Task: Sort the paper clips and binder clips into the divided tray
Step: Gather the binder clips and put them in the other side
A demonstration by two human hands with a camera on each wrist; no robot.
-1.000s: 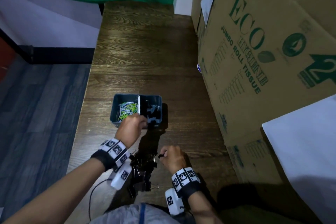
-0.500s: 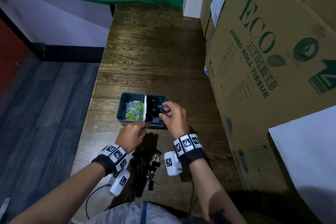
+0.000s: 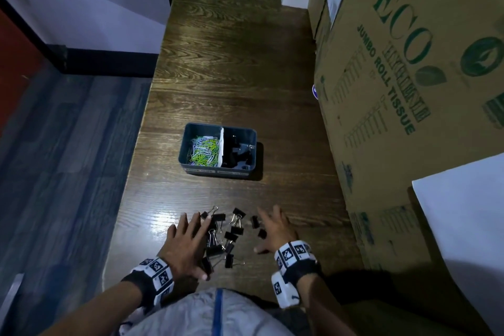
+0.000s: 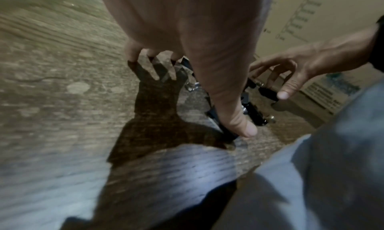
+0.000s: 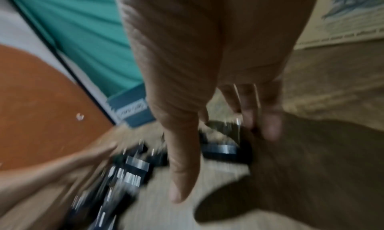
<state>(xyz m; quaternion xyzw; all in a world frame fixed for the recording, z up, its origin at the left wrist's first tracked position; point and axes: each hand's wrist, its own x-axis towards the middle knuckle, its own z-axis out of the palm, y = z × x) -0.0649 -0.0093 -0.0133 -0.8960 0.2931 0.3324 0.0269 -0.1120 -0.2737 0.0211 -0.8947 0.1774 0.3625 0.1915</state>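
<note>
A blue-grey divided tray (image 3: 218, 170) sits mid-table; its left half holds coloured paper clips (image 3: 204, 150), its right half black binder clips (image 3: 236, 151). Several loose black binder clips (image 3: 227, 234) lie scattered on the wood near the front edge. My left hand (image 3: 188, 243) is spread flat with straight fingers at the pile's left side, thumb touching a clip (image 4: 226, 131). My right hand (image 3: 274, 229) hovers spread at the pile's right side, fingers over two clips (image 3: 256, 222). Neither hand holds anything. The right wrist view is blurred.
A tall cardboard carton (image 3: 409, 76) printed with green lettering walls off the table's right side. The dark wooden table (image 3: 234, 68) stretches away behind the tray. The table's left edge drops to a grey floor (image 3: 68, 158). My light shirt (image 3: 215, 314) is at the front edge.
Both hands have drawn back from the tray to the loose pile. The right hand, which held a clip over the right compartment, is now spread and holds nothing.
</note>
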